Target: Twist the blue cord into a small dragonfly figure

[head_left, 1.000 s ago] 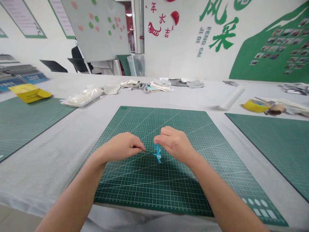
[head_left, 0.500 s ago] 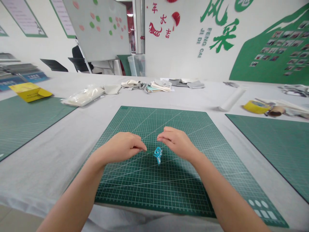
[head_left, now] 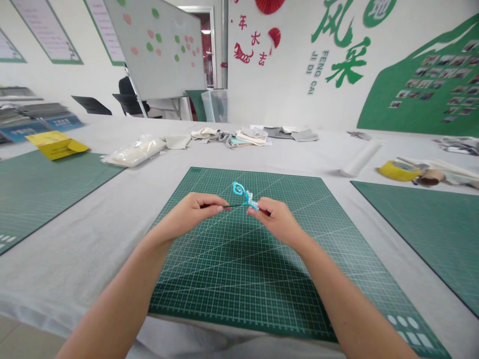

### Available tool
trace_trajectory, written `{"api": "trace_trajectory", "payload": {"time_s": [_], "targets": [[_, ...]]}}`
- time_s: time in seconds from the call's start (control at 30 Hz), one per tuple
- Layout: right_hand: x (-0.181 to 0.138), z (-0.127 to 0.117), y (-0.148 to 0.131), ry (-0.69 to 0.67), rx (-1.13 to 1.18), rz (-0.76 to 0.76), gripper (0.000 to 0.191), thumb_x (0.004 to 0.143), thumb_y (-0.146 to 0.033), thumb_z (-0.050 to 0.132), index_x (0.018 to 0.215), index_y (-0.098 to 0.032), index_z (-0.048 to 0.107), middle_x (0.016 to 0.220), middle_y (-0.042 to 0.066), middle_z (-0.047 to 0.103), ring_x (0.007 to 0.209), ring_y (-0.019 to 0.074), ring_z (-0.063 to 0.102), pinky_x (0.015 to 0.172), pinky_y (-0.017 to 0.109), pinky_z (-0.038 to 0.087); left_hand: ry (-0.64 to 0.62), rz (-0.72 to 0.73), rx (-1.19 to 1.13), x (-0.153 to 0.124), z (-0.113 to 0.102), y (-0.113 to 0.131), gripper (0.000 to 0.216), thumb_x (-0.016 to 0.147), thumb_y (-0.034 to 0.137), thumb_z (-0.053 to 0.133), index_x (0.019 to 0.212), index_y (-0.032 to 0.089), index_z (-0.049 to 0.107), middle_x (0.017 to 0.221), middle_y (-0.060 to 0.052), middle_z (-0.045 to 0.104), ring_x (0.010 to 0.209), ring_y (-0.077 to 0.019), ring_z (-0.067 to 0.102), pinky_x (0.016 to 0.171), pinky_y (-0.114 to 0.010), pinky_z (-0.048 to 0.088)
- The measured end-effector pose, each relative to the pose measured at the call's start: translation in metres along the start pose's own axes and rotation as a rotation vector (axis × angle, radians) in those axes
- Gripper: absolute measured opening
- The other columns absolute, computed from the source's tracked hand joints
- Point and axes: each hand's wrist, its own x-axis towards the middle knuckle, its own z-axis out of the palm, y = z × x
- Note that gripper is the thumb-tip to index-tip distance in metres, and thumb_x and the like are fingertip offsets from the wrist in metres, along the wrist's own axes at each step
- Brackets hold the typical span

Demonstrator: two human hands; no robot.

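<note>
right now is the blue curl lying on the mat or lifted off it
Lifted. The left hand pinches its dark wire and the right hand the blue curl, both raised above the mat.

Between left hand (head_left: pixel 194 215) and right hand (head_left: pixel 276 220), the blue curl (head_left: pixel 241 192) they pinch bars the gap. Under and around them the green cutting mat (head_left: pixel 239 284) offers open room. Well beyond the left hand on the surface (head_left: pixel 93 234) lie a plastic bag (head_left: pixel 134 151) and fabric scraps (head_left: pixel 232 135); well beyond the right, a white roll (head_left: pixel 361 157) and yellow tape (head_left: pixel 398 169).
</note>
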Motion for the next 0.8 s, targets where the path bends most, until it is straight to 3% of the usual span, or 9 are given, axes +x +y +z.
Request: {"api": "trace_trajectory", "payload": {"time_s": [0.17,0.43,0.67,0.8], "targets": [[-0.002,0.002,-0.006,0.000,0.029,-0.015,0.018,0.091,-0.024,0.053,0.083,-0.020,0.069,0.073,0.000,0.060,0.066,0.0108,0.053,0.062,0.024,0.037,0.052,-0.168,-0.183,0.005,0.010,-0.003,0.023,0.081,0.029,0.056,0.095,0.015,0.069,0.069,0.000,0.060,0.053,-0.0084,0.041,0.049,-0.022,0.030],[-0.008,0.000,-0.024,-0.031,-0.040,-0.092,0.018,0.090,-0.019,0.051,0.080,-0.018,0.066,0.072,0.000,0.058,0.066,0.0106,0.052,0.062,0.023,0.036,0.075,-0.304,-0.338,0.008,0.016,-0.004,0.021,0.077,0.026,0.058,0.092,0.012,0.064,0.070,0.000,0.056,0.045,-0.0036,0.028,0.042,-0.021,0.016],[-0.010,-0.001,-0.028,-0.022,-0.093,-0.158,0.018,0.089,-0.019,0.051,0.077,-0.018,0.065,0.067,-0.001,0.054,0.062,0.0094,0.048,0.060,0.023,0.034,0.091,-0.304,-0.279,0.008,0.018,-0.005,0.021,0.077,0.027,0.058,0.090,0.012,0.065,0.072,-0.001,0.060,0.044,-0.0040,0.030,0.042,-0.021,0.019],[-0.012,0.000,-0.030,0.011,-0.161,-0.201,0.010,0.083,-0.018,0.057,0.080,-0.019,0.066,0.068,-0.002,0.055,0.060,0.0086,0.048,0.058,0.022,0.033,0.118,-0.234,-0.055,0.009,0.022,-0.007,0.022,0.079,0.026,0.054,0.088,0.012,0.069,0.069,-0.001,0.063,0.052,-0.0091,0.045,0.051,-0.024,0.035]]}}
